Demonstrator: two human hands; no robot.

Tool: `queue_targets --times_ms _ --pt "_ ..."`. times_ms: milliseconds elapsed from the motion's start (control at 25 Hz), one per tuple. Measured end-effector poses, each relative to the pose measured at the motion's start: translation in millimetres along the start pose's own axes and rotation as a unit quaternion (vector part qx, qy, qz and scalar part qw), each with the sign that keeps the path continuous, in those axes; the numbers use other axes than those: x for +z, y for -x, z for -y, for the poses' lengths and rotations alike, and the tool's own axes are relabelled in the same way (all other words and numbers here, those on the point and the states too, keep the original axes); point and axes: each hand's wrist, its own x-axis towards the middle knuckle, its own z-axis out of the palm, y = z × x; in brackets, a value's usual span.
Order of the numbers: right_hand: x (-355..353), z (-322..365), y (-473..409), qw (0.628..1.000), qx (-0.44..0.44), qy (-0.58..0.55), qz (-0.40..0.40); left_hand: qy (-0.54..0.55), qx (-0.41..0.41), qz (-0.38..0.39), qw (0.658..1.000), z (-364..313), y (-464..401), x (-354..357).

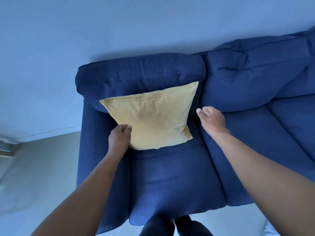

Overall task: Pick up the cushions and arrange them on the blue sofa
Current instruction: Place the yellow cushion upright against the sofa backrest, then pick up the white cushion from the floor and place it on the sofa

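A yellow square cushion (151, 120) leans against the back cushion at the left end of the blue sofa (170, 181), its lower edge on the seat. My left hand (120, 136) is at the cushion's lower left edge with fingers curled; it overlaps the edge, and I see no fabric pinched in it. To the right of the cushion, a short gap away, my right hand (212, 119) hovers over the seam between the two seats. Its fingers are loosely curled and it holds nothing.
The sofa's left armrest (88, 150) borders the seat, with pale floor (39, 167) beyond it. A light wall (119, 31) stands behind the sofa. My legs (173, 225) are at the sofa's front edge. The right seat (272, 133) holds nothing.
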Motion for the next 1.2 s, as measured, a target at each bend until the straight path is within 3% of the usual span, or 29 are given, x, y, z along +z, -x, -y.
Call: queue_targets --times_ms 320,520,680,920,1200 --pt "-38 -41 111 0.989 -0.034 0.145 -0.002 -0.115 0.203 0.123 0.964 -33 88 48" --pt "-76 -89 189 0.981 0.011 0.189 -0.047 -0.212 0.336 0.188 0.898 -21 154 82" --pt "-110 -141 244 0.974 0.05 0.204 -0.092 -0.27 0.387 0.232 0.851 -17 200 124" --pt "-184 -236 314 0.959 0.157 0.15 -0.184 -0.283 0.489 0.309 0.765 -43 304 223" --pt "-259 -370 381 0.933 0.258 0.124 -0.22 -0.341 0.524 0.387 0.678 -55 424 361"
